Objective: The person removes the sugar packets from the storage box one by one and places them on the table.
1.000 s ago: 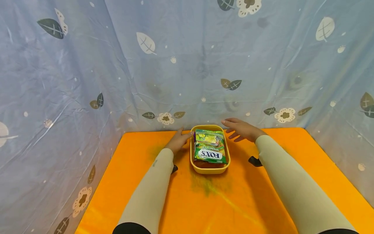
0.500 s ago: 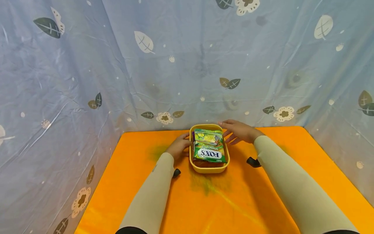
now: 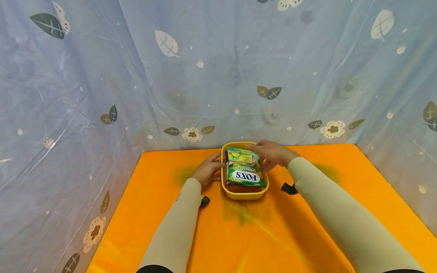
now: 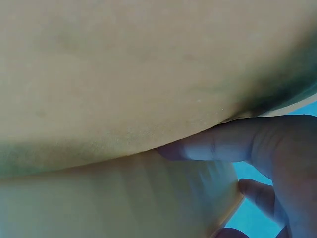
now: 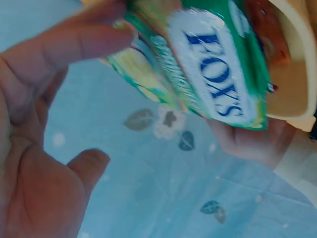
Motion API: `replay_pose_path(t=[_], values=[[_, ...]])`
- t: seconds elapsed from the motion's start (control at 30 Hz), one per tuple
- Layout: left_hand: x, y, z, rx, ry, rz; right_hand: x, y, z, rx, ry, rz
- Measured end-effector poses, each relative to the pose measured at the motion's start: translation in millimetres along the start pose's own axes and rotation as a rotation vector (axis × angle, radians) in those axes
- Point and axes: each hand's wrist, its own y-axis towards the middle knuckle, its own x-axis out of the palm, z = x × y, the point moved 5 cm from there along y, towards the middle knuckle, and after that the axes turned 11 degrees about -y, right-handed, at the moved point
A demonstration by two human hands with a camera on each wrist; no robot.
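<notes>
A green FOX'S Spring Tea candy bag (image 3: pixel 244 172) lies in a yellow tub (image 3: pixel 244 196). Purple and brown wrapping peeks out from beneath it. My left hand (image 3: pixel 206 170) rests against the tub's left side, thumb near the rim; in the left wrist view its outstretched finger (image 4: pixel 208 144) lies along the pale wall. From the far right corner my right hand (image 3: pixel 273 152) reaches over the rim. In the right wrist view, the straight fingers (image 5: pixel 84 42) overlap the bag's edge, while the thumb (image 5: pixel 91 166) stands apart from it.
The orange table (image 3: pixel 249 242) bears greenish stains around the tub. A blue curtain (image 3: pixel 235 87) with leaf and flower prints encloses the back and both sides. Black wrist straps (image 3: pixel 289 188) show at the sleeves.
My right hand has moved left, from beside the tub to over its far right rim and the bag. The left hand has settled against the tub's left side.
</notes>
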Motion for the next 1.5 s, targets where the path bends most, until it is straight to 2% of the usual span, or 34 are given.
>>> replay_pose_path(t=[0.13,0.33,0.47,0.67,0.83,1.13,1.3,1.5], values=[[1.1,-1.1,2.5,-0.001,0.018,0.001,10.8,0.0,-8.4,0.042,-0.02,-0.028],[0.4,-2.8,3.0,-0.003,0.044,0.009,28.2,3.6,-15.7,0.037,0.062,-0.071],[0.2,-2.6,2.0,-0.009,0.044,-0.002,31.4,6.1,-15.0,0.036,0.042,-0.01],[-2.3,-1.3,2.9,0.012,0.062,0.015,32.3,12.7,-15.5,-0.019,0.053,0.094],[-0.6,-0.1,2.8,0.023,0.083,0.012,34.2,13.9,-12.2,-0.05,0.049,0.111],[0.9,2.0,2.9,0.033,0.072,0.021,36.9,19.3,-8.6,-0.148,0.111,0.15],[0.5,1.4,2.5,0.043,0.066,0.017,38.8,20.6,-6.4,-0.183,0.16,0.135],[1.4,2.7,0.5,0.052,0.022,-0.042,51.9,26.9,3.2,-0.162,0.322,0.036]])
